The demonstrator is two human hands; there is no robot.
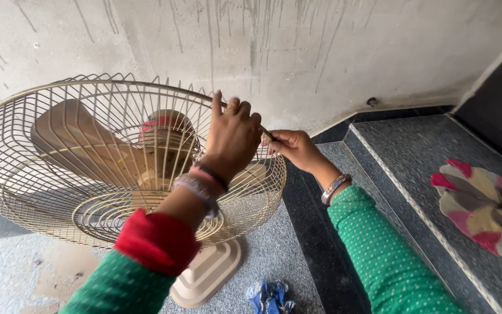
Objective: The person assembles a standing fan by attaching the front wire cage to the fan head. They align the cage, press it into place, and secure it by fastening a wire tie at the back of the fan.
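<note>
Fan point(117, 157): beige, wire cage, tilted on its base point(207, 273) on grey floor beside the wall. Left hand point(233, 136): fingers curled tight over the cage's far rim. Right hand point(291, 148): fingertips pinched on the same rim, just beside. Blue cloth point(269, 295) near base. Mat point(483, 206) on step, right.

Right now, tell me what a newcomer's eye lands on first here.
The big wire fan guard fills the left, tan blades behind it, its beige base on the grey floor. Both hands grip its rim near the middle: the left hand over the wires, the right hand at the edge. A bright petal-shaped mat lies on the dark step at right.
</note>
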